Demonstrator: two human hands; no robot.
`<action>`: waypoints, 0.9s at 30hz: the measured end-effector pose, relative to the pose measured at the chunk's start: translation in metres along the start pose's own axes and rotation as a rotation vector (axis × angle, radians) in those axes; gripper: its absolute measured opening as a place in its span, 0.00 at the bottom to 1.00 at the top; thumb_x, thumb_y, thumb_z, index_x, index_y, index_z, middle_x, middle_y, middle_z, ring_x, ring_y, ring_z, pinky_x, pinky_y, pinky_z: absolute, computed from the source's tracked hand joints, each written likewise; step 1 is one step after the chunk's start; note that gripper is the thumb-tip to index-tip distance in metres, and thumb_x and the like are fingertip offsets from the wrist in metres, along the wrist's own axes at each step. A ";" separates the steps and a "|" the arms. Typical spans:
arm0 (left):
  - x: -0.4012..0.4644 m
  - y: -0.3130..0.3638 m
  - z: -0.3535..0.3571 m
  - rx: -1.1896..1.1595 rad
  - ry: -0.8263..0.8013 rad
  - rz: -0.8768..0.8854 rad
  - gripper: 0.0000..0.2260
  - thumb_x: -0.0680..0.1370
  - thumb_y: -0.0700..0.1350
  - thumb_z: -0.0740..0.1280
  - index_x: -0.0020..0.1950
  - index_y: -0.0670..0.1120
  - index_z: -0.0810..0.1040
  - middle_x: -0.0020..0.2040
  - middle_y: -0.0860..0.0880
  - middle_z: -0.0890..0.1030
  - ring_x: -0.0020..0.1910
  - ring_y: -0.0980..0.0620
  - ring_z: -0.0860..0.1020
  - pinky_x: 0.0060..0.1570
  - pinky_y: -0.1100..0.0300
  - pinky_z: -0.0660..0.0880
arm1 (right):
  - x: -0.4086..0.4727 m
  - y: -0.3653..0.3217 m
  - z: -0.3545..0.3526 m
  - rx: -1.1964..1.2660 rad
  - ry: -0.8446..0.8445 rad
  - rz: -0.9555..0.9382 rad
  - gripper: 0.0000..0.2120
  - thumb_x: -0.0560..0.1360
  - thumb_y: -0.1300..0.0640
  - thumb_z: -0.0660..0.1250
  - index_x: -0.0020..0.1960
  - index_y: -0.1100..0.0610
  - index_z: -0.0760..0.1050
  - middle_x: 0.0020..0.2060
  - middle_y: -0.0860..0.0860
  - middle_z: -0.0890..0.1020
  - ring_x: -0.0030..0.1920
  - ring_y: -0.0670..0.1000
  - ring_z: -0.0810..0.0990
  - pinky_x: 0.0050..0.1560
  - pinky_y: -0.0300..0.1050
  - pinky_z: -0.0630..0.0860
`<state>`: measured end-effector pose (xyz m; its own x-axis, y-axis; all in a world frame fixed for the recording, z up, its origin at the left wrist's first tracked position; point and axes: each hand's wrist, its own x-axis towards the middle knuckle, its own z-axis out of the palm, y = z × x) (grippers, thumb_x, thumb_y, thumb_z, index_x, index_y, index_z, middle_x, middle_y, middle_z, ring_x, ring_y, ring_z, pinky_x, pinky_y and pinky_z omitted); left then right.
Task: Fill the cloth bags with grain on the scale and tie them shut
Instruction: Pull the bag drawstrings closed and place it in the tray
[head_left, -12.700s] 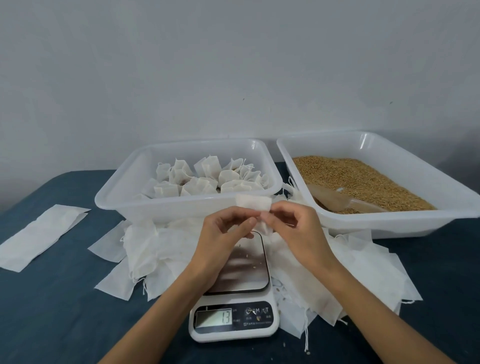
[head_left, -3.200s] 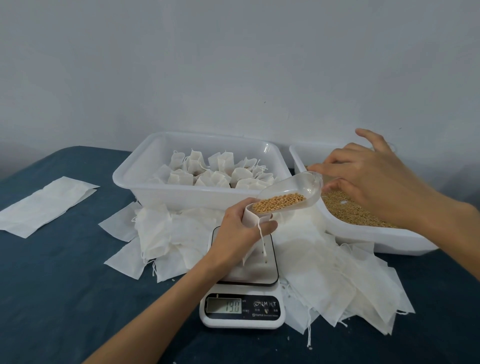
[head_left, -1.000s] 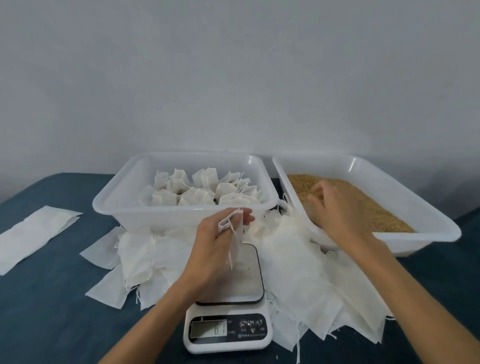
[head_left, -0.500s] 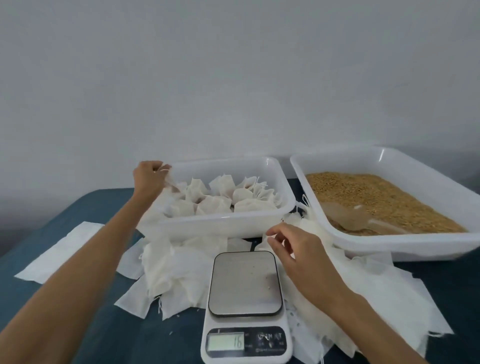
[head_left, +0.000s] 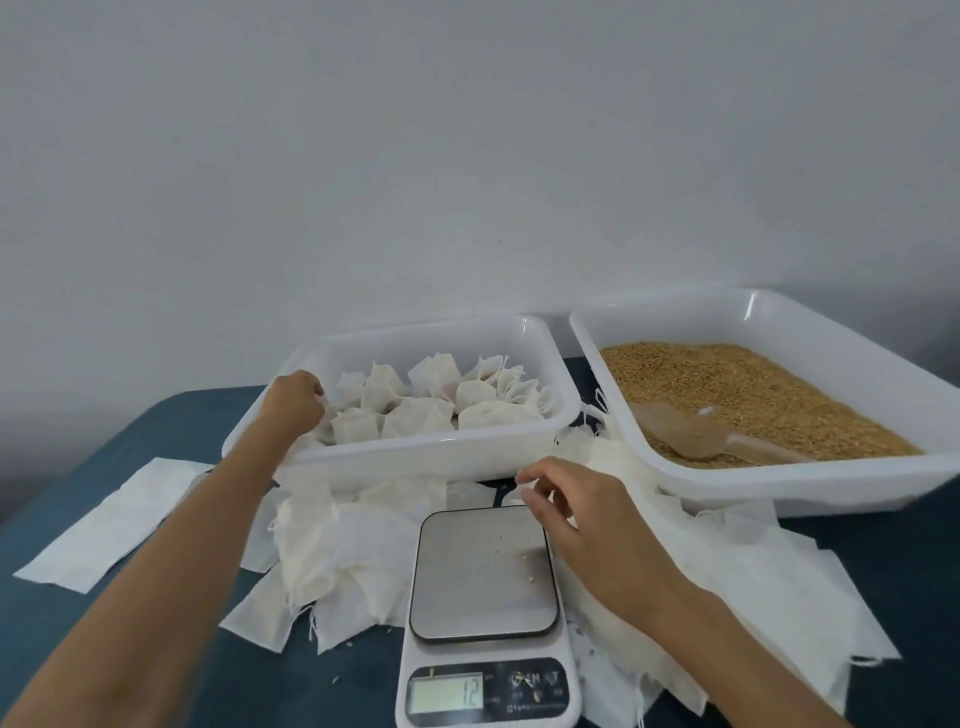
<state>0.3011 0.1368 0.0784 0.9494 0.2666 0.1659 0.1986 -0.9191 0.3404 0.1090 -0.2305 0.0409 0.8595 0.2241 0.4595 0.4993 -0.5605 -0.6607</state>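
Note:
My left hand (head_left: 293, 402) reaches into the left white tray (head_left: 415, 453), its fingers curled on a filled, tied cloth bag (head_left: 318, 432) at the tray's left end. Several more tied bags (head_left: 415, 400) fill that tray. My right hand (head_left: 587, 519) hovers with relaxed, spread fingers over the empty cloth bags (head_left: 727, 571), beside the far right corner of the scale (head_left: 483, 571). The scale plate carries only a few stray grains, and its display reads 12. The right tray (head_left: 779, 332) holds grain (head_left: 727, 395) with a clear scoop (head_left: 691, 436) lying in it.
More empty bags (head_left: 332, 545) lie heaped left of the scale, in front of the left tray. A long white cloth strip (head_left: 104, 525) lies at the far left on the blue table (head_left: 909, 551). A pale wall stands behind both trays.
My left hand has sunk from the tray's rim down among the tied bags. My right hand stays over the empty bags by the scale. The display dropped from 16 to 12.

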 end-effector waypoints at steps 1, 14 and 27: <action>-0.004 0.002 -0.004 0.017 0.011 0.003 0.13 0.79 0.33 0.65 0.64 0.37 0.81 0.60 0.36 0.82 0.53 0.38 0.79 0.49 0.53 0.73 | 0.001 -0.001 -0.002 0.030 0.012 0.018 0.06 0.82 0.52 0.64 0.56 0.47 0.79 0.41 0.38 0.80 0.46 0.42 0.79 0.45 0.33 0.73; -0.255 0.141 0.009 -0.297 -0.173 0.881 0.02 0.79 0.44 0.74 0.50 0.48 0.86 0.44 0.54 0.82 0.41 0.56 0.75 0.45 0.54 0.75 | 0.012 -0.005 -0.029 0.457 0.177 0.100 0.08 0.84 0.57 0.61 0.56 0.55 0.79 0.37 0.52 0.84 0.30 0.52 0.75 0.37 0.44 0.76; -0.275 0.187 0.059 -0.021 -0.224 0.643 0.25 0.77 0.56 0.74 0.69 0.47 0.73 0.59 0.50 0.79 0.61 0.47 0.73 0.64 0.50 0.68 | 0.013 -0.004 -0.031 0.554 0.181 0.122 0.08 0.84 0.58 0.61 0.56 0.58 0.79 0.35 0.55 0.83 0.29 0.52 0.73 0.29 0.50 0.72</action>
<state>0.0917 -0.1255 0.0423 0.9050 -0.3995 0.1461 -0.4247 -0.8683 0.2562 0.1143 -0.2501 0.0682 0.9063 0.0178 0.4222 0.4224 -0.0630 -0.9042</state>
